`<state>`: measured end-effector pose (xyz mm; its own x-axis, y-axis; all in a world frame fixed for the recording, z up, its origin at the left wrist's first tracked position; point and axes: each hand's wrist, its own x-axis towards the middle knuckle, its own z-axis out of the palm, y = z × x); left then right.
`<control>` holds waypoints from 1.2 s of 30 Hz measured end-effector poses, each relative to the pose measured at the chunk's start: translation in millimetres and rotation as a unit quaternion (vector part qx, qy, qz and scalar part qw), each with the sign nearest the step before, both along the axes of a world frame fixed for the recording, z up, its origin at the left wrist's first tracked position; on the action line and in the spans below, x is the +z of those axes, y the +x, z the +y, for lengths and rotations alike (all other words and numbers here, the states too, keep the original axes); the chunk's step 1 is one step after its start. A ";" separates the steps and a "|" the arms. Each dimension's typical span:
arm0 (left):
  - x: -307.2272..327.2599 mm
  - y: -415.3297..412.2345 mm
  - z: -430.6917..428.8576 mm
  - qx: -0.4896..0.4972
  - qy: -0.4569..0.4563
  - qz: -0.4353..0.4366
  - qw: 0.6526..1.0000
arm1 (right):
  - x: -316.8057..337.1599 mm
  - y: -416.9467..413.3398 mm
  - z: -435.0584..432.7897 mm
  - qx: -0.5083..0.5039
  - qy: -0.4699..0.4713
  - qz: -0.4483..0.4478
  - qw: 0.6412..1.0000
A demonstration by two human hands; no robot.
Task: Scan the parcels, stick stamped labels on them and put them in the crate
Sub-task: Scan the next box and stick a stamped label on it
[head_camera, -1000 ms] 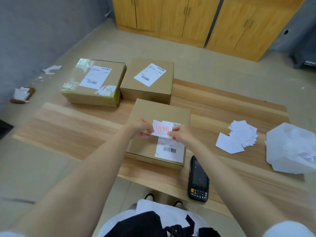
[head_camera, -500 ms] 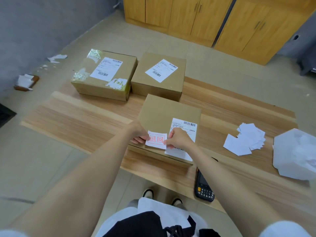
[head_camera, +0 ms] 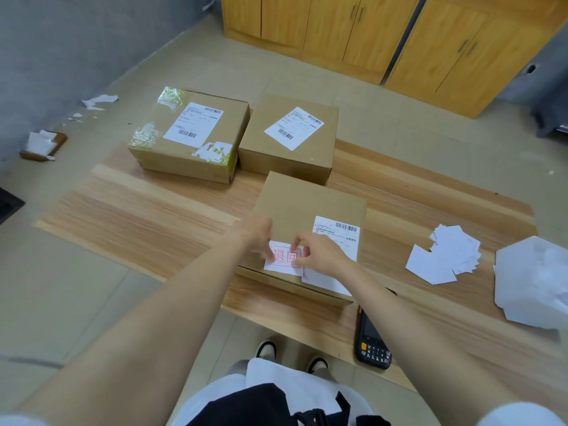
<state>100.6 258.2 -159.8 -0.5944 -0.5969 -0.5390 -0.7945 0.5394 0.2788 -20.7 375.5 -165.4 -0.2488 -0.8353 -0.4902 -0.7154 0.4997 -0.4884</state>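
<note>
Left hand point(head_camera: 257, 238) and right hand point(head_camera: 321, 256) press stamped label point(head_camera: 284, 262) on closed parcel point(head_camera: 310, 204).

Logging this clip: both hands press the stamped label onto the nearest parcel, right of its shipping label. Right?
No: the head view shows the stamped label left of the shipping label; left hand and right hand press it onto the nearest parcel.

You have one view only, from your head: it looks forward and steeply down over your forearms point(head_camera: 184, 302) onto the worktop point(head_camera: 153, 216), close in, wide enough to catch your shoes point(head_camera: 266, 349) below and the wooden cabinets point(head_camera: 338, 29) beyond.
</note>
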 end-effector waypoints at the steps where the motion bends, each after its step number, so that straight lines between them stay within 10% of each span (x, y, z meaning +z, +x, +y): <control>1: -2.7 -0.3 2.2 -0.021 -0.005 0.009 1.000 | -1.5 3.7 -0.3 0.006 -0.010 -0.024 1.000; 13: -9.2 22.0 -9.1 0.039 0.124 -0.015 0.991 | -11.7 -19.7 19.6 -0.043 0.014 0.090 0.995; 21: -11.5 27.7 6.1 0.089 0.118 0.035 0.988 | -14.5 -31.2 30.3 -0.176 0.065 -0.030 0.982; 36: 9.7 132.4 70.3 0.288 0.054 0.103 0.950 | 15.2 30.5 13.6 -0.047 -0.005 -0.006 0.999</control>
